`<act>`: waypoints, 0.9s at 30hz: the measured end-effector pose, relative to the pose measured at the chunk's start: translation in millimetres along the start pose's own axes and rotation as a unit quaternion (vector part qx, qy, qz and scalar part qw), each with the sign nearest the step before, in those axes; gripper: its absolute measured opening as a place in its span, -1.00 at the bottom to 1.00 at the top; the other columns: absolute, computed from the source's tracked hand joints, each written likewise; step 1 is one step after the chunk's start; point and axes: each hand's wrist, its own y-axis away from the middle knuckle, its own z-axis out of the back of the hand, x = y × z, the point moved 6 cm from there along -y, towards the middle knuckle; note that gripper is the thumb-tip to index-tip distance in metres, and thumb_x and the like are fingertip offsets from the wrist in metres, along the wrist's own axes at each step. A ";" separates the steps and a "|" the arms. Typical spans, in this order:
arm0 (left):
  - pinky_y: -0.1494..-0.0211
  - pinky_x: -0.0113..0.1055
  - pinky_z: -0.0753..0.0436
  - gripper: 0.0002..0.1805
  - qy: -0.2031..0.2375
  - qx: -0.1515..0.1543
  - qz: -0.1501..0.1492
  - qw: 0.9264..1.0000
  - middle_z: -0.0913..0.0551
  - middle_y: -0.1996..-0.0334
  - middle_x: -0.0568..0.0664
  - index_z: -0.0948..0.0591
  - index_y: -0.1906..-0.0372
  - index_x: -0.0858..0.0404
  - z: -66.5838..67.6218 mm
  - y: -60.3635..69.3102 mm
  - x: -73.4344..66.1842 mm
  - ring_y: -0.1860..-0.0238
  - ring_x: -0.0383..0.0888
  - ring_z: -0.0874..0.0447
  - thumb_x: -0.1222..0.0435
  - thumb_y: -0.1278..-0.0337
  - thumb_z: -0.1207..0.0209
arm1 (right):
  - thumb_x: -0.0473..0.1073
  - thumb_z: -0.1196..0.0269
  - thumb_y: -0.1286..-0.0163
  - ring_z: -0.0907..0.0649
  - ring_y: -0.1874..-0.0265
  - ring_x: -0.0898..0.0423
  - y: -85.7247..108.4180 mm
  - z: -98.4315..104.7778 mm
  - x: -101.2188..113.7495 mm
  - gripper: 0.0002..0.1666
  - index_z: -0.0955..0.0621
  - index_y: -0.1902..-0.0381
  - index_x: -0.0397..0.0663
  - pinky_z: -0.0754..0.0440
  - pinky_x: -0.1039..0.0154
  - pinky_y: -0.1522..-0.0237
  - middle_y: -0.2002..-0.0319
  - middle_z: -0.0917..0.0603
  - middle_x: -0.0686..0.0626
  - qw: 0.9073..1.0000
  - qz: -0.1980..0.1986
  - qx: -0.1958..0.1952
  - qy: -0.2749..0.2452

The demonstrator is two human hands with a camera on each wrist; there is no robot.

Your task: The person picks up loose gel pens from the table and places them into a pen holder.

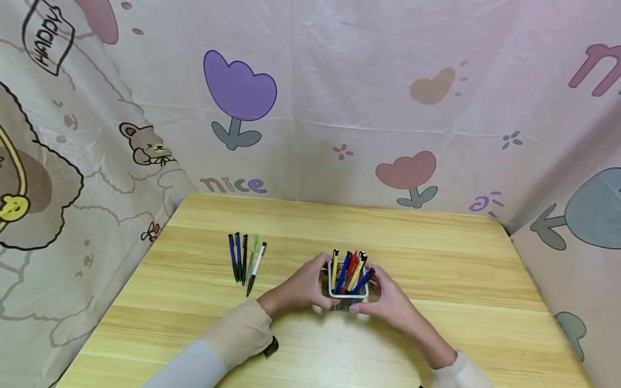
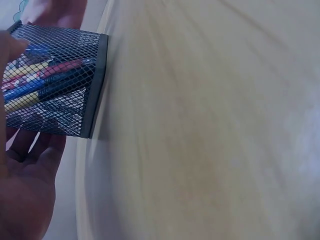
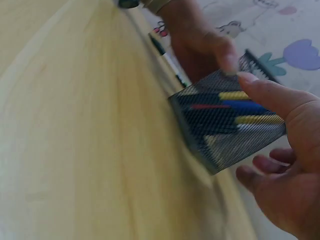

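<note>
A dark mesh pen holder (image 1: 346, 304) with a pale rim stands near the middle of the table, full of several yellow, blue and red pens (image 1: 352, 268). My left hand (image 1: 309, 284) grips it from the left, thumb toward the near side. From the opposite side my right hand (image 1: 391, 303) holds it, its thumb on the near wall. Through the mesh of the holder (image 2: 55, 112) in the left wrist view, the pens show slanting inside. The right wrist view has the holder (image 3: 220, 152) between both hands. The fingers behind it are partly hidden.
On the left of the wooden table (image 1: 436, 242) lies a row of several pens (image 1: 244, 258): blue, black, green and white. A patterned cloth (image 1: 320, 81) hangs behind the back edge and along both sides. A black strap (image 1: 271, 346) shows at the left wrist.
</note>
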 end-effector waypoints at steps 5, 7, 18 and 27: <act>-0.17 -0.36 -0.65 -0.21 0.006 0.004 0.000 1.000 -0.60 0.01 -0.12 -0.38 -0.19 0.17 -0.6 0.3 -0.7 0.01 -0.26 -0.59 0.21 0.19 -0.56 | -0.12 -0.66 0.00 -0.60 -0.33 -0.19 -3.3 -2.2 -5.2 0.03 -0.44 -0.42 -0.11 -0.56 0.11 -0.42 -0.35 -0.57 -0.16 1.000 0.029 0.000 -0.006; -0.17 -0.36 -0.65 -0.20 0.007 0.003 0.002 1.000 -0.61 0.01 -0.12 -0.37 -0.20 0.18 -0.6 0.3 -0.1 0.01 -0.26 -0.59 0.21 0.18 -0.56 | -0.12 -0.66 0.00 -0.62 -0.31 -0.16 -4.2 -2.3 -7.0 0.00 -0.46 -0.40 -0.10 -0.58 0.21 -0.39 -0.32 -0.60 -0.14 0.999 0.033 -0.004 -0.002; -0.09 -0.39 -0.65 -0.22 0.005 0.006 0.000 1.000 -0.63 0.03 -0.11 -0.38 -0.18 0.17 0.0 0.9 0.1 0.05 -0.26 -0.59 0.20 0.17 -0.56 | -0.18 -0.62 -0.05 -0.58 -0.33 -0.18 -8.0 -6.6 -15.9 -0.01 -0.42 -0.41 -0.11 -0.49 0.42 -0.36 -0.31 -0.60 -0.16 0.999 0.051 -0.002 -0.009; -0.11 -0.39 -0.68 -0.20 0.004 0.015 0.004 1.000 -0.62 -0.01 -0.08 -0.37 -0.22 0.20 1.8 1.3 -3.1 0.00 -0.24 -0.63 0.21 0.13 -0.56 | -0.20 -0.63 -0.04 -0.60 -0.26 0.11 -7.2 -8.7 -13.8 -0.01 -0.42 -0.41 0.05 -0.51 0.50 -0.31 -0.33 -0.58 -0.08 0.997 0.068 -0.002 -0.035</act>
